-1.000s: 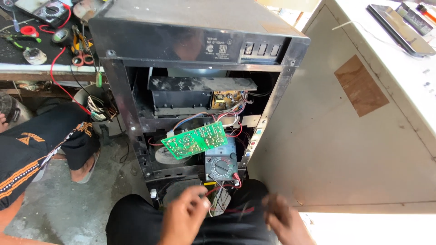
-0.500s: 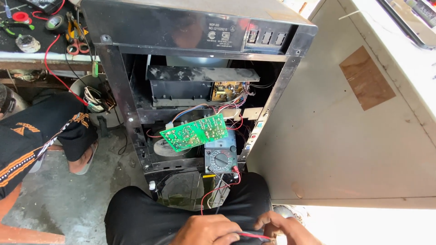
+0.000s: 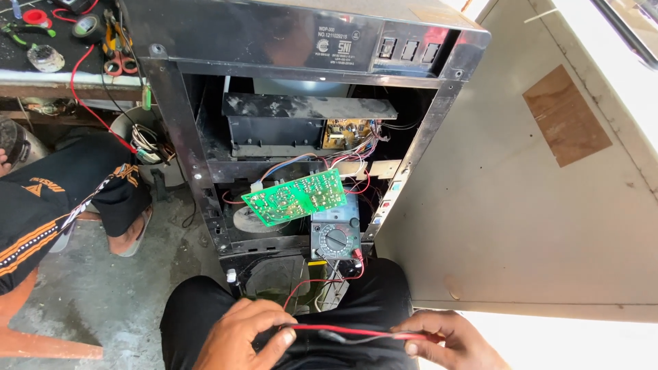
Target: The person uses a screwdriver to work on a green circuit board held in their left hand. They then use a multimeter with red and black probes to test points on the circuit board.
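Note:
My left hand (image 3: 240,336) pinches one end of a red test probe (image 3: 349,332) over my lap, and my right hand (image 3: 449,339) pinches its other end. A black lead runs alongside the red one. The leads go up to a grey multimeter (image 3: 335,236) with a round dial, propped in the open front of a black appliance cabinet (image 3: 301,41). A green circuit board (image 3: 295,197) hangs tilted on its wires just above the meter. A smaller yellowish board (image 3: 346,133) sits deeper inside.
A large beige panel (image 3: 521,205) leans at the right. Another person's leg in black with orange stripes (image 3: 48,205) is at the left. A workbench (image 3: 62,41) at the top left holds scissors, tape and pliers. A coil of wires (image 3: 145,140) hangs under it.
Both hands have drawn back from the cabinet's base to my lap and now hold the red probe stretched between them. The view has tilted and moved closer to the cabinet.

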